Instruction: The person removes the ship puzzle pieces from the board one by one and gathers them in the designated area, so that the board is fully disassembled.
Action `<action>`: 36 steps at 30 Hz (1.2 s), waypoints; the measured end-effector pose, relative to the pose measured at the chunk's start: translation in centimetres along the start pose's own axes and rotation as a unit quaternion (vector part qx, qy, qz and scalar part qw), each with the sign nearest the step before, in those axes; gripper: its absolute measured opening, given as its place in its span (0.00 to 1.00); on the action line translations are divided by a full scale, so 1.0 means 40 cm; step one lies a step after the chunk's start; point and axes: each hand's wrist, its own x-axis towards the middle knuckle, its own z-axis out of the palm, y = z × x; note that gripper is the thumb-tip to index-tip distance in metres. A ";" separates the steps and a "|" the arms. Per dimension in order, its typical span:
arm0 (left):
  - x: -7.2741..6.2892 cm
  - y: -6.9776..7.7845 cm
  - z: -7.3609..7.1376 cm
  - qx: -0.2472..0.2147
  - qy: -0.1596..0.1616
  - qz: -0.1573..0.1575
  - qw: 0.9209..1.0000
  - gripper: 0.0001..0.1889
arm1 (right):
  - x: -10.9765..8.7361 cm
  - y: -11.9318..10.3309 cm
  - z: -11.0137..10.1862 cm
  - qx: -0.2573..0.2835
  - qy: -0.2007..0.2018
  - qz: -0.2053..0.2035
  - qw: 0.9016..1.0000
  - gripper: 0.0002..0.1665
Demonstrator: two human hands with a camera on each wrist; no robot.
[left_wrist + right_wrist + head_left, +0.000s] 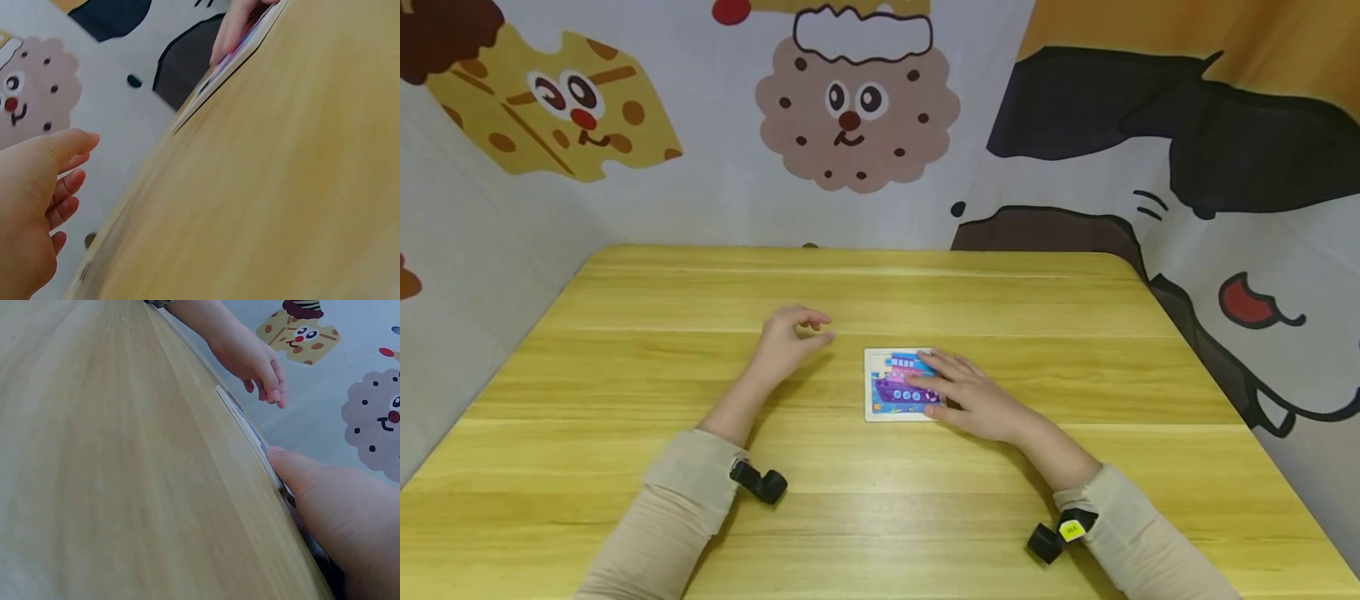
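Observation:
A small picture board (897,395) with a white rim lies flat on the table, showing a purple, pink and blue ship; it looks like a tray puzzle. My right hand (977,402) rests over its right side, fingers spread and fairly straight, covering that part of the picture. In the right wrist view the thumb (294,467) touches the board's edge. Left of the board, my left hand (784,343) hovers above the table with loosely bent fingers and nothing in them. A gap shows between its thumb and fingers in the left wrist view.
The wooden table (880,517) has rounded far corners. Behind it hangs a pale cloth (700,208) printed with cartoon cheese, a biscuit and a larger dark-and-white figure. Each wrist carries a small black camera (760,482) on a band.

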 end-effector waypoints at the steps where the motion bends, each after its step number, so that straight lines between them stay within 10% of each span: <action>1: -0.001 0.005 0.008 0.001 -0.005 0.000 1.000 0.13 | 0.000 0.000 0.000 -0.001 0.001 -0.001 1.000 0.30; 23: 0.008 0.050 0.141 0.010 -0.089 0.045 0.995 0.14 | -0.002 0.004 0.004 -0.005 0.008 -0.008 1.000 0.27; 36: 0.031 0.052 0.187 0.040 -0.116 0.021 0.992 0.14 | 0.000 0.005 0.006 -0.001 0.006 -0.007 1.000 0.27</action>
